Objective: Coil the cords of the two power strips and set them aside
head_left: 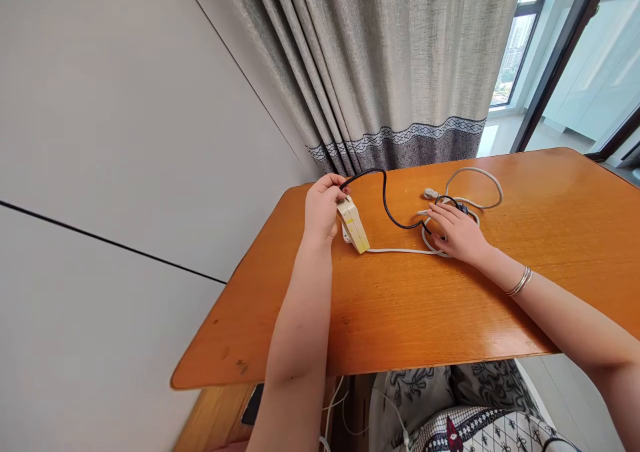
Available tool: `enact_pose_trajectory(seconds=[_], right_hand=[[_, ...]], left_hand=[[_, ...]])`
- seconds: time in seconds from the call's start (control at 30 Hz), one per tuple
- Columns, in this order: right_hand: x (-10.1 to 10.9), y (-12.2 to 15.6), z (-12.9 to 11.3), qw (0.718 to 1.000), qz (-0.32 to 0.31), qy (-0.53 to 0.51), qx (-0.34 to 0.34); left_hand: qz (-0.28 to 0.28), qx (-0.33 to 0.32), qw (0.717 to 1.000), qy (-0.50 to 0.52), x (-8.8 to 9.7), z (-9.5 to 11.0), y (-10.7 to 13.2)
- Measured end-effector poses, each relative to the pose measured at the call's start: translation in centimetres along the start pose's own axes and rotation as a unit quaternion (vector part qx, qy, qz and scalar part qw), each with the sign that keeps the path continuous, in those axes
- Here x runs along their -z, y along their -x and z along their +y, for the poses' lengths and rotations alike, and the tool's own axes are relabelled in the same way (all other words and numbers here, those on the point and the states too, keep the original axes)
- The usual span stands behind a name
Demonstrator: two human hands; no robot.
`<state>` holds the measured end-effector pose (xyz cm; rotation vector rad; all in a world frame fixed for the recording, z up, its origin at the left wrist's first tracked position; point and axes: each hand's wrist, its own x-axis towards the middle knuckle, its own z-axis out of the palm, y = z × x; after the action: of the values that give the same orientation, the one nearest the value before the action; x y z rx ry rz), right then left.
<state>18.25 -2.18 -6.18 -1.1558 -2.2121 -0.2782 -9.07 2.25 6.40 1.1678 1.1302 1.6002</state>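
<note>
My left hand (323, 209) is closed around the upper end of an off-white, yellowed power strip (354, 225), which stands tilted on its edge. A black cord (385, 195) comes out at the fingers of this hand; its end there is hidden. From there it loops right toward my right hand (457, 232), which lies palm down with fingers stretched over a loose coil of cords. The white cord (400, 251) joins the strip's lower end to that coil. Behind the right fingers are a white plug (431, 193) and a dark plug (463, 208).
The cords lie on a brown wooden table (400, 319) with rounded corners. A white panelled wall (125, 139) runs along the left, and a grey curtain (400, 72) hangs behind. Below the near edge, thin white cables (335, 405) hang beside a patterned cushion (415, 399).
</note>
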Motion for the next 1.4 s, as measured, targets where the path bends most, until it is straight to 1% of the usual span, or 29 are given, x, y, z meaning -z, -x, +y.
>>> enact_pose_trajectory(seconds=[0.13, 0.23, 0.47, 0.73, 0.8, 0.83, 0.9, 0.97, 1.03, 1.1, 1.17, 1.23, 1.3, 1.4], right_hand=[[-0.4, 0.1, -0.3, 0.999, -0.020, -0.005, -0.038], [-0.4, 0.0, -0.5, 0.997, -0.041, 0.019, -0.059], [0.5, -0.3, -0.9, 0.990, -0.056, 0.120, -0.047], [0.5, -0.4, -0.6, 0.982, -0.060, 0.160, -0.076], [0.5, -0.4, -0.5, 0.985, -0.062, 0.131, -0.096], [0.4, -0.3, -0.4, 0.987, -0.057, 0.099, -0.113], [0.1, -0.2, 0.0, 0.987, -0.028, 0.004, -0.158], [-0.3, -0.1, 0.5, 0.972, 0.019, -0.111, -0.207], [-0.7, -0.1, 1.2, 0.945, 0.073, -0.202, -0.246], [-0.8, -0.1, 1.8, 0.923, 0.126, -0.241, -0.271], [-0.6, -0.2, 2.3, 0.918, 0.171, -0.218, -0.282], [-0.1, -0.2, 2.7, 0.928, 0.194, -0.157, -0.278], [0.3, -0.2, 3.0, 0.948, 0.180, -0.072, -0.253], [0.7, 0.1, 3.4, 0.973, 0.114, 0.058, -0.192]], left_hand=[[-0.005, -0.006, 1.000, -0.012, 0.0, -0.1, 0.0], [-0.004, -0.004, 1.000, -0.011, -0.1, 0.0, 0.1], [-0.012, 0.000, 1.000, -0.020, -0.2, 0.1, 0.2], [-0.022, -0.006, 1.000, -0.017, -0.2, -0.1, 0.1], [-0.022, -0.004, 1.000, -0.017, -0.2, -0.1, 0.2], [-0.022, -0.004, 1.000, -0.018, -0.2, -0.1, 0.2], [-0.022, -0.005, 1.000, -0.020, -0.2, 0.0, 0.2], [-0.021, -0.006, 1.000, -0.020, -0.2, 0.0, 0.2], [-0.015, -0.006, 1.000, -0.015, -0.2, -0.1, 0.2], [-0.007, -0.009, 1.000, -0.006, -0.1, -0.2, 0.0], [0.004, -0.017, 1.000, 0.003, 0.0, -0.4, -0.2], [0.018, -0.029, 0.999, 0.013, 0.2, -0.6, -0.5], [0.033, -0.040, 0.998, 0.026, 0.5, -0.8, -0.8], [0.044, -0.046, 0.997, 0.042, 0.8, -1.0, -1.2]])
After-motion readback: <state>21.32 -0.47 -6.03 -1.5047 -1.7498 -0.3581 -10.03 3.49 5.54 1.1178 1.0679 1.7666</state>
